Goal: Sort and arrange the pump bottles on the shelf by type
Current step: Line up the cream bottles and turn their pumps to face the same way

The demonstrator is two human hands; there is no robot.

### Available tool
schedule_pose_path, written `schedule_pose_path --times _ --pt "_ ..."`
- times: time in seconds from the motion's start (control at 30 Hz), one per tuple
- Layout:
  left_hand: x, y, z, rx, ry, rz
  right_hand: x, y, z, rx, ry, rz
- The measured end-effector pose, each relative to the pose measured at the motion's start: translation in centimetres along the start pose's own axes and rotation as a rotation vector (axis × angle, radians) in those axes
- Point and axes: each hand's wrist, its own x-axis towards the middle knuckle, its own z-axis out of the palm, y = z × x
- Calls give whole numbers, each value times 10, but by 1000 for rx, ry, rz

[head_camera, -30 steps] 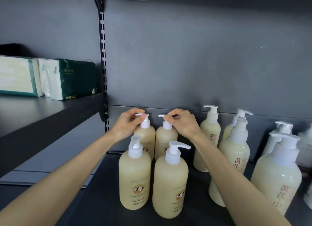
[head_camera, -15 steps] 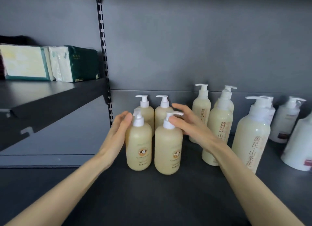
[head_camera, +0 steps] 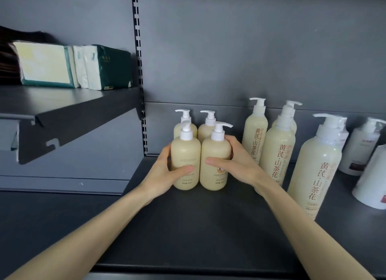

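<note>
Several short beige pump bottles stand in a tight two-by-two block on the dark shelf (head_camera: 188, 227). My left hand (head_camera: 165, 173) wraps the front left beige bottle (head_camera: 186, 152), thumb across its label. My right hand (head_camera: 231, 162) wraps the front right beige bottle (head_camera: 215, 152), thumb on its front. Behind them stand two more beige bottles, the back left (head_camera: 183, 120) and the back right (head_camera: 208, 122). To the right stand taller pale bottles with red lettering: one at the back (head_camera: 254, 131), one in the middle (head_camera: 277, 150), one nearest (head_camera: 315, 171).
White bottles (head_camera: 359, 152) stand and lean at the far right edge. A higher shelf (head_camera: 69, 106) on the left carries green and white tissue packs (head_camera: 108, 68). A slotted metal upright (head_camera: 139, 70) divides the bays. The grey back panel is close behind the bottles.
Both hands came down from the rear bottles' pump heads and closed around the two front beige bottles. The view has pulled back and shifted.
</note>
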Motion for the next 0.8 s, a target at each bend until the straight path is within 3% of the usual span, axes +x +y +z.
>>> schedule_pose_path --times 0.3,0.47,0.6,0.8 --pt "9 -18 22 59 190 -63 3 20 -2 50 -52 13" --pt "8 -18 19 11 173 -74 3 25 6 14 94 -26" --pt "7 -20 17 -23 162 -91 4 32 3 -4 25 1" --pt "7 -20 13 -7 192 -97 3 31 2 -22 59 9"
